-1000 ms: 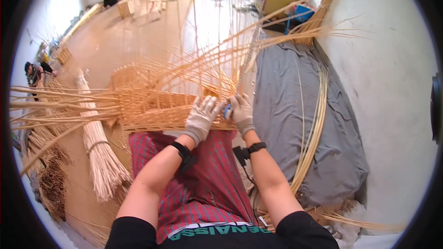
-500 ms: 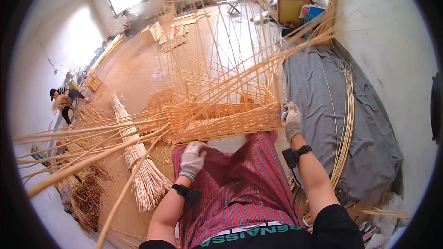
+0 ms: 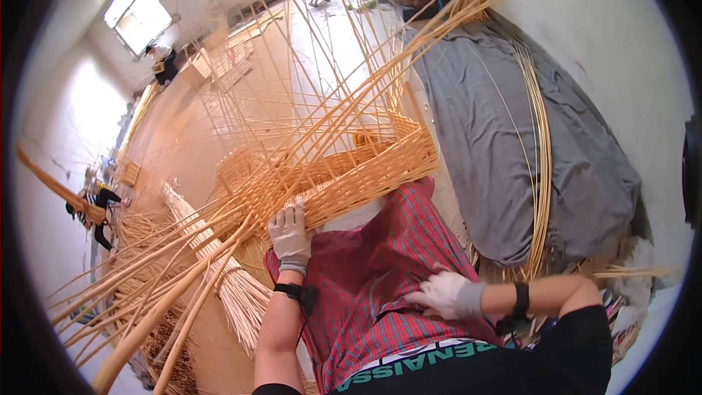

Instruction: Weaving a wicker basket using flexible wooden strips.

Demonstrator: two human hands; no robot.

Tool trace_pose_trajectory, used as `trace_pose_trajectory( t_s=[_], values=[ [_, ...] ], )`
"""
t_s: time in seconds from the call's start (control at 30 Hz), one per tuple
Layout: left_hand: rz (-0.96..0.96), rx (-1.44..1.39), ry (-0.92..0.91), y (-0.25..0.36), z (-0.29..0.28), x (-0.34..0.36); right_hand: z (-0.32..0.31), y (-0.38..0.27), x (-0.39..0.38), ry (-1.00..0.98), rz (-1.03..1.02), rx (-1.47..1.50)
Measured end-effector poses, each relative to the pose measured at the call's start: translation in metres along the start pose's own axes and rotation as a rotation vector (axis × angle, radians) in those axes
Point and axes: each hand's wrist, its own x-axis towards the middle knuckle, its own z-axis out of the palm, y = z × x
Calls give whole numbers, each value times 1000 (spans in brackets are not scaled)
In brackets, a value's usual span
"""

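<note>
A partly woven wicker basket rests tilted at the front of my lap, with long loose rods standing up and fanning out from it. My left hand, in a white glove, grips its near left corner, fingers over the weave. Over the red plaid apron on my lap is my gloved right hand, apart from the basket. Its fingers are stretched toward a dark slit in the cloth, slightly blurred, and I see nothing in them.
Thick rods jut out to the lower left beside a bundle of pale sticks. At right, a grey cloth carries a strip of long thin rods. Two people work along the left, one nearer and one farther off.
My right hand has left the basket's right end, where it held a small blue item, and come down to my lap. My left hand has moved up onto the basket. The view has turned.
</note>
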Motion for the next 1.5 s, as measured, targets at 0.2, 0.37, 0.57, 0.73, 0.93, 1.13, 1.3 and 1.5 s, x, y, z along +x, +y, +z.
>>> trace_pose_trajectory(
  t_s=[0.2, 0.37, 0.57, 0.73, 0.93, 1.13, 1.3, 1.5],
  values=[
    [-188, 26, -12, -3, 15, 7, -143, 5, 214, 843, -649, 19],
    [-108, 120, -144, 21, -5, 22, -196, 75, 378, 774, 37, -319],
    [-212, 16, -178, 2, 9, 19, -204, 75, 441, 256, 230, 79],
    [-200, 22, -273, 5, -1, 30, -180, 97, 460, 491, 349, 505],
    [-181, -105, -188, 0, 4, 27, -164, 102, 473, 663, 482, 631],
    [-166, -133, -55, -16, 21, 13, -154, 84, 495, 711, 707, 507],
    [-194, -150, -126, 12, 6, 35, -158, 124, 494, 743, 798, 442],
    [-347, -652, 242, -14, -22, -27, -180, 42, 400, 884, 89, -4]
  ],
)
